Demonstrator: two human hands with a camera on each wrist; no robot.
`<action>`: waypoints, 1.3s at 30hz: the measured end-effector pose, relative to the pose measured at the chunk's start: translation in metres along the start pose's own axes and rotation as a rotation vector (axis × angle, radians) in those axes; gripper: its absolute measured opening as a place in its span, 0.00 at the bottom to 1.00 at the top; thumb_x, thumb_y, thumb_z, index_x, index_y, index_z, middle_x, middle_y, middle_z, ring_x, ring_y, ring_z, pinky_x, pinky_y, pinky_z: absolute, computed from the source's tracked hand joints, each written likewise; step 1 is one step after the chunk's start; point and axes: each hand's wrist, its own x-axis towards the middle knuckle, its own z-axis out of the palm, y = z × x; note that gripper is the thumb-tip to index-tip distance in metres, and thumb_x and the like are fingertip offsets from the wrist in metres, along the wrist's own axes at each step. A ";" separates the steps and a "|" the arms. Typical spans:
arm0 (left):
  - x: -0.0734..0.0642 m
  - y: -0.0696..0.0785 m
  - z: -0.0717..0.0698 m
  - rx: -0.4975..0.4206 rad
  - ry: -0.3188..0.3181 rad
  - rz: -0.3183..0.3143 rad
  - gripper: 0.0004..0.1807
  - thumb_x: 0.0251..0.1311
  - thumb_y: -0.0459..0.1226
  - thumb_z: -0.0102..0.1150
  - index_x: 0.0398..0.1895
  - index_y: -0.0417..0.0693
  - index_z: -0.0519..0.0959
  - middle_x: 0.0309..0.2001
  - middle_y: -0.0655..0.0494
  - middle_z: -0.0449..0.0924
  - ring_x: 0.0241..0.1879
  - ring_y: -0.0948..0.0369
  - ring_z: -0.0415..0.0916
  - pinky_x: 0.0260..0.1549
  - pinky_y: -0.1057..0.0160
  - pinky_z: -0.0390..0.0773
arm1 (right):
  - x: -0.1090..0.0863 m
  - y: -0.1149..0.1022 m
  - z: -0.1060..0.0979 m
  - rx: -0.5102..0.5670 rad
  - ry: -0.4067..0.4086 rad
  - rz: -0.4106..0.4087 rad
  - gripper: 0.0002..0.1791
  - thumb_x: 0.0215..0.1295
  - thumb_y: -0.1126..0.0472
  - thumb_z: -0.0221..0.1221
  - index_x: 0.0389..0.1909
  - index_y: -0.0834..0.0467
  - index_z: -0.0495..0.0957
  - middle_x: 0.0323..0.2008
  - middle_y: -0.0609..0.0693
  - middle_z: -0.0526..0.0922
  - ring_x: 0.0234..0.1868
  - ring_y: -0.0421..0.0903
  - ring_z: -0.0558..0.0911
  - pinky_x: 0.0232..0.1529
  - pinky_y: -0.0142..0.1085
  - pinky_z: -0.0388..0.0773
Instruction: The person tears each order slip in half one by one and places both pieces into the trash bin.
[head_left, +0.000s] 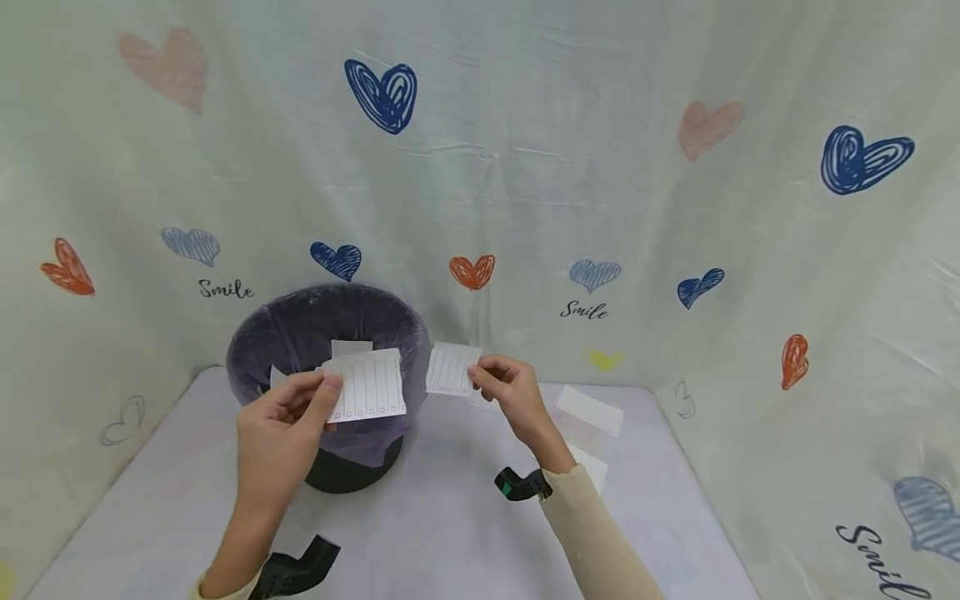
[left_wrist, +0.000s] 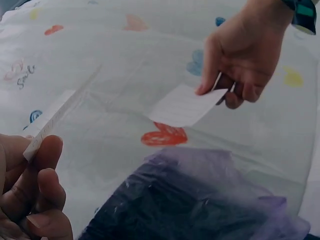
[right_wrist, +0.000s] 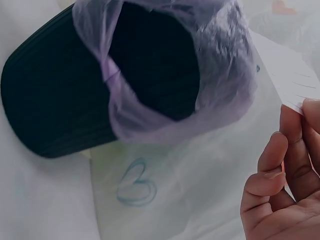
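My left hand [head_left: 281, 429] pinches a lined piece of paper [head_left: 369, 385], marked with a row of small boxes, between thumb and fingers. It is held up in front of the trash can [head_left: 348, 473], which has a purple plastic liner [head_left: 251, 354] over its rim. More white paper [head_left: 351, 347] shows just behind that piece. To the right of the can, my right hand [head_left: 517, 404] pinches a smaller lined piece of paper [head_left: 450, 368] by its right edge. In the left wrist view, this smaller piece [left_wrist: 185, 107] hangs apart from the one in my left hand [left_wrist: 35, 190].
White paper slips [head_left: 590, 410] lie on the white table [head_left: 450, 525] at the right, one partly hidden by my right wrist. A pale curtain [head_left: 517, 192] printed with hearts stands behind the table and along both sides. Black devices [head_left: 294, 570] are strapped on both wrists.
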 end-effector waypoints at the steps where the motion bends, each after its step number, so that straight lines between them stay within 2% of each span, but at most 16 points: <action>1: 0.002 -0.001 -0.003 0.025 0.011 0.003 0.07 0.66 0.30 0.66 0.44 0.37 0.88 0.29 0.75 0.83 0.22 0.69 0.78 0.24 0.76 0.77 | 0.002 -0.002 0.002 0.005 -0.006 -0.006 0.12 0.72 0.62 0.62 0.42 0.71 0.82 0.29 0.47 0.80 0.31 0.46 0.74 0.33 0.34 0.70; 6: 0.012 -0.003 -0.018 0.101 0.079 0.027 0.08 0.66 0.30 0.66 0.45 0.35 0.87 0.29 0.80 0.81 0.23 0.72 0.76 0.25 0.78 0.75 | 0.010 -0.014 0.014 0.010 -0.032 -0.026 0.12 0.71 0.63 0.62 0.44 0.70 0.83 0.30 0.45 0.81 0.32 0.45 0.76 0.32 0.33 0.69; 12: 0.024 -0.007 -0.030 0.170 0.140 0.050 0.11 0.65 0.33 0.68 0.46 0.35 0.87 0.32 0.85 0.78 0.27 0.77 0.74 0.29 0.82 0.71 | 0.020 -0.025 0.026 0.007 -0.053 -0.060 0.12 0.70 0.63 0.63 0.43 0.70 0.83 0.30 0.48 0.81 0.31 0.42 0.75 0.31 0.32 0.68; 16: 0.031 -0.012 -0.036 0.229 0.148 0.058 0.12 0.65 0.35 0.68 0.47 0.35 0.87 0.34 0.89 0.76 0.30 0.79 0.74 0.33 0.85 0.71 | 0.026 -0.029 0.033 -0.021 -0.052 -0.074 0.11 0.69 0.63 0.64 0.44 0.68 0.85 0.31 0.46 0.82 0.30 0.41 0.74 0.32 0.33 0.70; 20: 0.038 -0.018 -0.042 0.269 0.137 0.044 0.13 0.66 0.36 0.67 0.48 0.36 0.87 0.32 0.92 0.73 0.29 0.77 0.72 0.35 0.86 0.70 | 0.033 -0.033 0.040 -0.060 -0.055 -0.098 0.11 0.70 0.62 0.64 0.44 0.66 0.86 0.33 0.44 0.83 0.32 0.40 0.74 0.33 0.32 0.71; 23: 0.044 -0.021 -0.046 0.309 0.116 0.040 0.13 0.67 0.37 0.67 0.48 0.36 0.87 0.30 0.92 0.72 0.28 0.77 0.70 0.33 0.85 0.70 | 0.037 -0.038 0.044 -0.087 -0.057 -0.106 0.11 0.70 0.60 0.65 0.44 0.64 0.87 0.36 0.47 0.86 0.34 0.39 0.77 0.36 0.31 0.74; 24: 0.045 -0.021 -0.048 0.324 0.108 0.038 0.13 0.67 0.37 0.67 0.48 0.36 0.87 0.30 0.90 0.72 0.28 0.78 0.70 0.32 0.85 0.69 | 0.039 -0.040 0.046 -0.096 -0.060 -0.106 0.11 0.70 0.60 0.65 0.45 0.64 0.87 0.38 0.49 0.87 0.35 0.38 0.78 0.37 0.31 0.75; 26: 0.048 -0.021 -0.049 0.357 0.091 0.037 0.13 0.67 0.37 0.67 0.48 0.36 0.87 0.31 0.79 0.80 0.27 0.78 0.69 0.30 0.85 0.69 | 0.042 -0.044 0.048 -0.111 -0.072 -0.109 0.12 0.70 0.59 0.65 0.46 0.63 0.87 0.40 0.53 0.88 0.37 0.38 0.80 0.40 0.31 0.77; 28: 0.051 -0.020 -0.051 0.385 0.073 0.044 0.13 0.67 0.36 0.67 0.48 0.36 0.87 0.33 0.61 0.86 0.26 0.78 0.68 0.27 0.83 0.68 | 0.045 -0.049 0.050 -0.139 -0.083 -0.118 0.12 0.70 0.58 0.65 0.47 0.63 0.87 0.42 0.56 0.88 0.39 0.38 0.81 0.42 0.31 0.78; 31: 0.056 -0.020 -0.054 0.413 0.039 0.090 0.13 0.66 0.34 0.67 0.48 0.33 0.87 0.36 0.36 0.86 0.25 0.78 0.65 0.23 0.81 0.65 | 0.050 -0.056 0.052 -0.180 -0.095 -0.133 0.13 0.71 0.58 0.64 0.49 0.62 0.87 0.45 0.57 0.89 0.40 0.38 0.82 0.41 0.31 0.78; 35: 0.063 -0.020 -0.057 0.447 0.002 0.190 0.11 0.65 0.31 0.67 0.45 0.30 0.86 0.33 0.32 0.85 0.23 0.82 0.61 0.21 0.81 0.64 | 0.057 -0.063 0.055 -0.247 -0.111 -0.143 0.14 0.72 0.58 0.64 0.51 0.62 0.87 0.48 0.57 0.89 0.41 0.38 0.83 0.40 0.29 0.77; 39: 0.070 -0.020 -0.064 0.493 -0.039 0.244 0.12 0.64 0.31 0.67 0.45 0.28 0.86 0.33 0.30 0.85 0.23 0.83 0.60 0.19 0.81 0.64 | 0.065 -0.069 0.060 -0.321 -0.125 -0.150 0.13 0.71 0.58 0.64 0.50 0.60 0.87 0.46 0.55 0.90 0.40 0.38 0.83 0.38 0.28 0.78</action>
